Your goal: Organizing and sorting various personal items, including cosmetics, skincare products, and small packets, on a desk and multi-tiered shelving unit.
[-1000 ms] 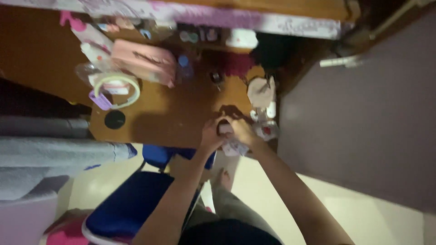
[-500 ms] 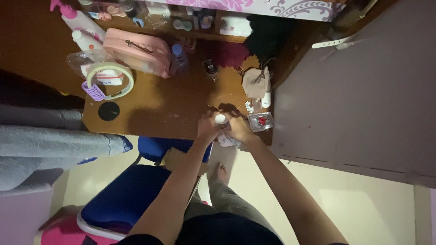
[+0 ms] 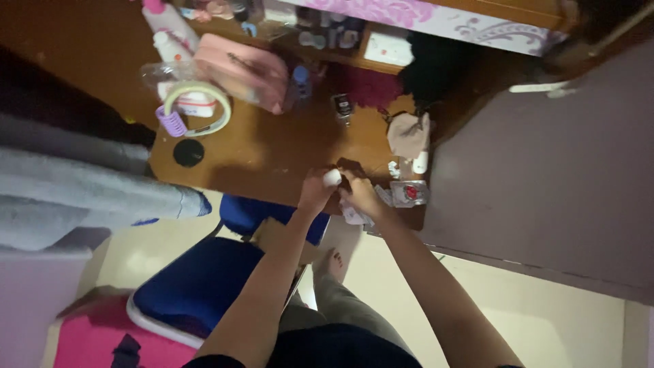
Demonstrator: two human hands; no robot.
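Small white object (image 3: pixel 332 178), rounded and pale, sits pinched between both of my hands at the near edge of the wooden desk (image 3: pixel 272 153). My left hand (image 3: pixel 316 193) grips it from the left, fingers curled around it; my right hand (image 3: pixel 362 196) closes in from the right, touching the same object and apparently also trapping some pale paper or wrapping (image 3: pixel 353 217) beneath the palm. I cannot tell exactly what the object is; the picture is dim and soft.

Compared with a second ago, the white object has come up into plain sight above my knuckles, where before it was mostly buried between the hands. Both hands have stayed at the same spot on the desk edge. The view itself has swung a little, so the desk clutter sits further right in the frame. I judge that the grip has shifted to expose the object rather than to set it down.

Just right of my hands lies a clear packet with a red centre (image 3: pixel 409 193). Farther back are a pink zipped pouch (image 3: pixel 242 71), a roll of pale tape (image 3: pixel 197 109) and a black disc (image 3: pixel 188 152). A blue chair (image 3: pixel 204 283) stands below the desk.
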